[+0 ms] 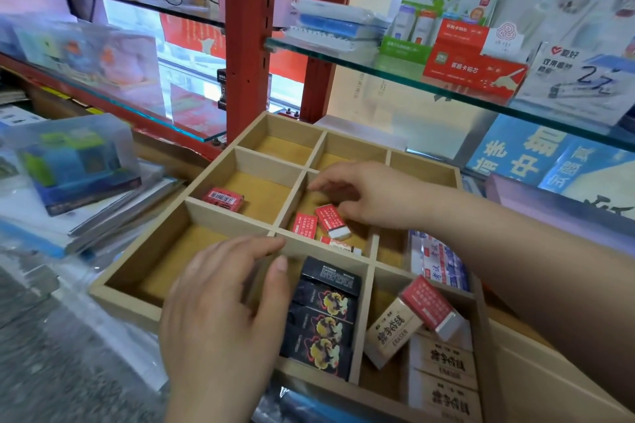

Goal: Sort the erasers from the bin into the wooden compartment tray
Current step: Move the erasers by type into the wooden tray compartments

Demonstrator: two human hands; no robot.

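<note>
The wooden compartment tray [213,209] lies on the counter in front of me. My right hand [364,196] reaches into its middle compartment, thumb and fingers touching a red-sleeved eraser [332,221] that leans beside another red eraser [305,225]; whether it pinches it I cannot tell. A single red eraser [224,199] lies in the middle-left compartment. My left hand [226,312] hovers with relaxed fingers over the near divider, holding nothing. Black erasers [323,319] fill the near-middle compartment. Beige erasers [443,367] and one red eraser [431,307] sit in the near-right one. The bin is not visible.
Glass shelves [395,79] on red posts [247,38] carry stationery boxes above and behind the tray. A clear box with a blue item [75,161] sits on stacked packets at left. Packaged goods [443,261] lie right of the tray.
</note>
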